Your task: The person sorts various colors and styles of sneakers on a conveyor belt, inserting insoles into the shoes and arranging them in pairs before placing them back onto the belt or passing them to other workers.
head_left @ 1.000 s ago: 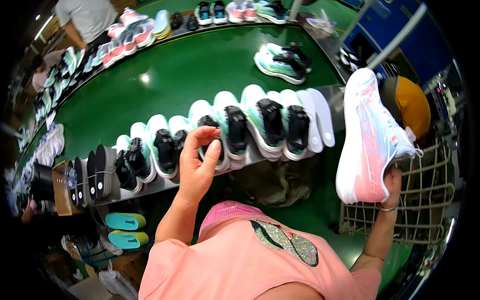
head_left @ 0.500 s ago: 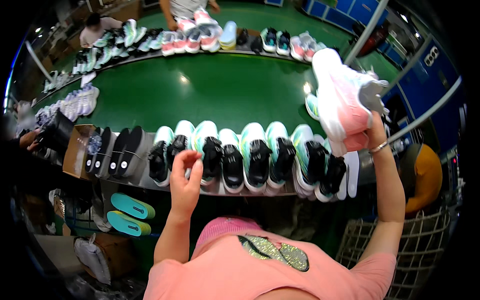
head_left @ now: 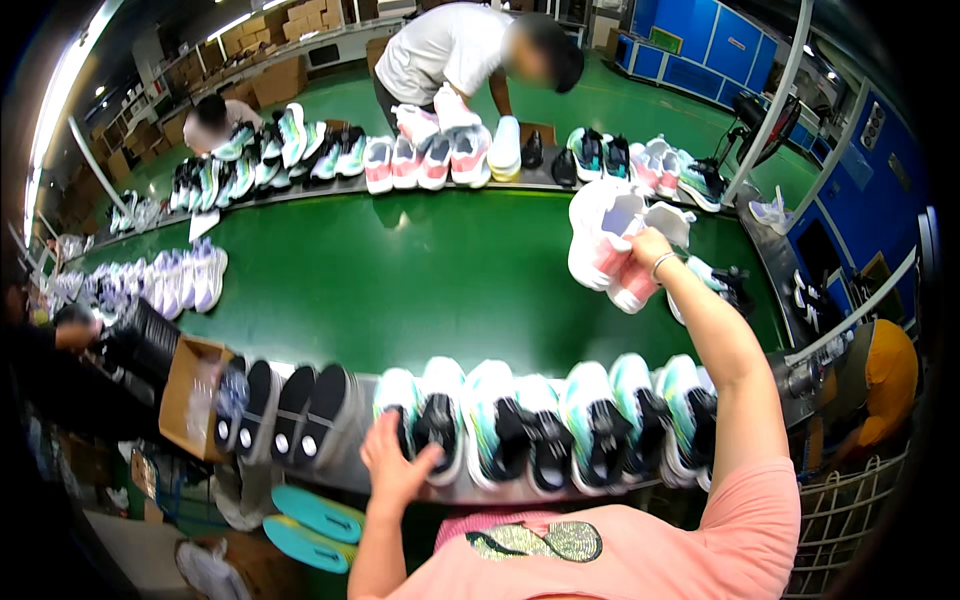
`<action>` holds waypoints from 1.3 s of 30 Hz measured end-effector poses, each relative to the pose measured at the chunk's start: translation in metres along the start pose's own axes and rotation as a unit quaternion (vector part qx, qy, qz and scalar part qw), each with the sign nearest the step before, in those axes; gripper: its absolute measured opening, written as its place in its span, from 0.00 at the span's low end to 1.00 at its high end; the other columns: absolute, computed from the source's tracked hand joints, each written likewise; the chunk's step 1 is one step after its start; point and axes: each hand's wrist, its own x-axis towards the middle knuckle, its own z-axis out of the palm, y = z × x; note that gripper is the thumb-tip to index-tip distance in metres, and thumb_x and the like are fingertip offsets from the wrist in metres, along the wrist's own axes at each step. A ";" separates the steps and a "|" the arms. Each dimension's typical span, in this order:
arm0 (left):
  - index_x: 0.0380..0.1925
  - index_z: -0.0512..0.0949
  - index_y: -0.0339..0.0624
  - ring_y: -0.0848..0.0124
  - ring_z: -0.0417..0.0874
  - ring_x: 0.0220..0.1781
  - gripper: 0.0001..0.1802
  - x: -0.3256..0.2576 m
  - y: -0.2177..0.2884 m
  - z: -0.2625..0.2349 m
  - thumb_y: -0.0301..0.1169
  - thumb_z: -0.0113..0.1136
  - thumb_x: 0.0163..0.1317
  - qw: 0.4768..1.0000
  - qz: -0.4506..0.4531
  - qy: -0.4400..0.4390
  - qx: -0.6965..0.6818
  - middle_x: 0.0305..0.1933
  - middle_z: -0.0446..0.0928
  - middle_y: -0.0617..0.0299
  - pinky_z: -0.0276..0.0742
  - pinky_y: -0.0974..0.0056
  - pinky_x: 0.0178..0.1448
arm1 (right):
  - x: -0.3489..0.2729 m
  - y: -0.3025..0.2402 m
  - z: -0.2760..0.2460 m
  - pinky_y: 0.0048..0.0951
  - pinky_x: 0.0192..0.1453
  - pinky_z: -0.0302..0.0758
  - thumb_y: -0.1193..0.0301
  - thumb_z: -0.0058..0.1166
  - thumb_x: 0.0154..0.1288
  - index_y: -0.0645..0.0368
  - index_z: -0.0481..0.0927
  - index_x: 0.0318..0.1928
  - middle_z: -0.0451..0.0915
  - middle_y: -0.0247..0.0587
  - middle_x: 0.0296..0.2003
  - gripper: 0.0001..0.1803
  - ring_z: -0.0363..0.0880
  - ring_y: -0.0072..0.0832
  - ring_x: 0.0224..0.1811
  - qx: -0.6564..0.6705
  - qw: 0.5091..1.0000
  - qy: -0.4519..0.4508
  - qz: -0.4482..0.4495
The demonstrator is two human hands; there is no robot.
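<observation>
My right hand (head_left: 652, 252), reaching out over the green belt, is closed on a pair of pink and white sneakers (head_left: 597, 240). The shoes hang in the air with their soles partly turned outward. Low at the left, my left hand (head_left: 392, 468) has its thumb and fingers spread over the heel end of the leftmost mint and black sneaker (head_left: 398, 390). Its thumb reaches the neighbouring sneaker (head_left: 441, 400). Several more mint and black sneakers (head_left: 590, 415) stand in a row on the metal ledge in front of me.
Dark insoles (head_left: 325, 415) and a cardboard box (head_left: 185, 395) lie left of the row, with turquoise insoles (head_left: 310, 545) lower down. Beyond the green belt (head_left: 400, 270), more sneakers (head_left: 430, 160) line the far ledge, where a person (head_left: 450, 50) bends over. Metal posts (head_left: 775, 110) rise at right.
My right hand has moved left and outward over the belt with the pink and white sneakers. The left hand has come down to the leftmost mint and black sneakers. The view has tilted up.
</observation>
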 end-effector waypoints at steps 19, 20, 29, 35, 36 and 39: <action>0.42 0.74 0.53 0.69 0.69 0.48 0.22 0.014 -0.047 0.029 0.46 0.44 0.48 0.976 0.160 -0.096 0.111 0.45 0.72 0.68 0.56 0.56 0.51 | 0.187 -0.021 0.179 0.39 0.51 0.64 0.58 0.40 0.51 0.54 0.76 0.41 0.74 0.42 0.45 0.21 0.72 0.36 0.47 -0.272 0.939 -0.057 0.201; 0.42 0.74 0.53 0.69 0.69 0.49 0.21 0.016 -0.047 0.028 0.45 0.45 0.48 0.974 0.165 -0.103 0.118 0.45 0.72 0.68 0.56 0.56 0.51 | 0.181 -0.021 0.181 0.40 0.54 0.60 0.58 0.40 0.53 0.53 0.75 0.42 0.73 0.42 0.46 0.20 0.71 0.37 0.49 -0.244 0.951 -0.029 0.187; 0.36 0.73 0.44 0.61 0.67 0.46 0.24 -0.001 -0.076 0.037 0.41 0.54 0.35 0.960 0.210 -0.103 0.155 0.40 0.72 0.61 0.56 0.54 0.51 | 0.143 -0.002 0.104 0.41 0.41 0.69 0.61 0.40 0.51 0.50 0.79 0.32 0.77 0.41 0.35 0.15 0.75 0.39 0.38 -0.335 0.934 0.115 -0.049; 0.37 0.71 0.43 0.59 0.67 0.47 0.23 0.023 -0.038 0.028 0.35 0.55 0.34 0.972 0.171 -0.124 0.104 0.41 0.72 0.60 0.54 0.53 0.53 | 0.076 0.139 -0.041 0.42 0.43 0.71 0.63 0.43 0.49 0.49 0.77 0.33 0.75 0.42 0.36 0.12 0.73 0.42 0.40 -0.251 0.941 0.214 0.076; 0.37 0.71 0.43 0.59 0.67 0.47 0.23 0.023 -0.036 0.028 0.34 0.55 0.34 0.973 0.165 -0.120 0.106 0.41 0.71 0.60 0.54 0.53 0.53 | 0.064 0.156 -0.059 0.40 0.45 0.70 0.64 0.44 0.50 0.49 0.76 0.33 0.74 0.42 0.38 0.11 0.72 0.41 0.42 -0.242 0.942 0.197 0.122; 0.37 0.71 0.43 0.58 0.66 0.48 0.23 0.021 -0.033 0.024 0.31 0.55 0.33 0.975 0.151 -0.113 0.114 0.41 0.71 0.60 0.54 0.53 0.53 | 0.042 0.183 -0.082 0.39 0.47 0.69 0.68 0.46 0.51 0.50 0.75 0.33 0.72 0.40 0.39 0.08 0.71 0.39 0.45 -0.275 0.926 0.169 0.198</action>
